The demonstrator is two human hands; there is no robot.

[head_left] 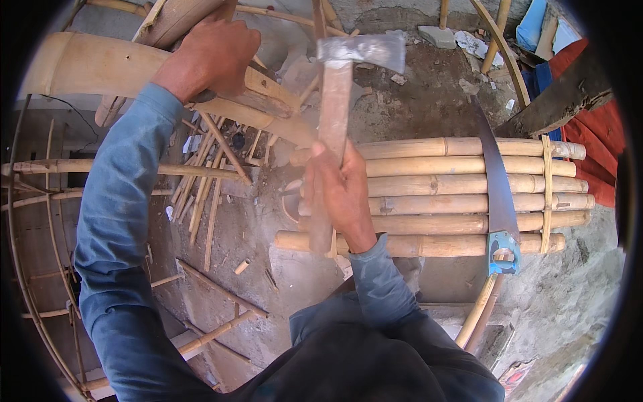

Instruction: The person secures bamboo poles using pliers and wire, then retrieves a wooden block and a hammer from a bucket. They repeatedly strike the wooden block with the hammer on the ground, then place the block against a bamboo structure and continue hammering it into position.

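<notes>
Dusty concrete floor (429, 94), right hand (338, 191) gripping raised hatchet (341, 87), outstretched left hand (218, 57) clamped on bamboo piece (100, 67)

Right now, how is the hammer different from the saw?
The hammer is held upright in the right hand; the saw lies untouched across the bamboo poles. The hammer has a blocky grey head and wooden handle; the saw has a long thin blade and blue handle. Both are hand tools.
</notes>
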